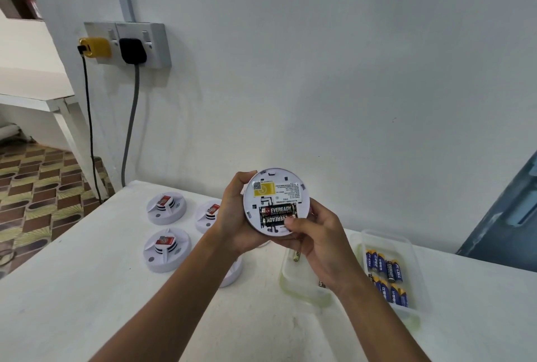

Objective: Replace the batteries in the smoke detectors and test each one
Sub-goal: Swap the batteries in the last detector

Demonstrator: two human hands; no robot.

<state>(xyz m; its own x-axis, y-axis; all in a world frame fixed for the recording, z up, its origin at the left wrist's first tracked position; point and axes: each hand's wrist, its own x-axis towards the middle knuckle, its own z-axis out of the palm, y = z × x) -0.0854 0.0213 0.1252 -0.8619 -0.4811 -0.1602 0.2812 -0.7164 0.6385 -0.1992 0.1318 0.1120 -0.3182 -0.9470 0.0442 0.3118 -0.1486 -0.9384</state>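
Observation:
I hold a round white smoke detector (276,187) up over the table, its back facing me. Two black batteries (276,214) lie side by side in its open bay, under a yellow label. My left hand (235,216) grips the detector's left rim. My right hand (316,233) cups the lower right rim, and its thumb presses on the right end of the lower battery. A clear tray (418,280) at the right holds several blue batteries (386,271). A second clear tray (290,277), partly behind my right wrist, holds at least one battery.
Three white smoke detectors (166,208) (167,249) (207,216) sit face up on the white table (101,303), left of my hands; another is mostly hidden under my left forearm. The white wall carries a double socket (128,44) with two plugs and hanging cables.

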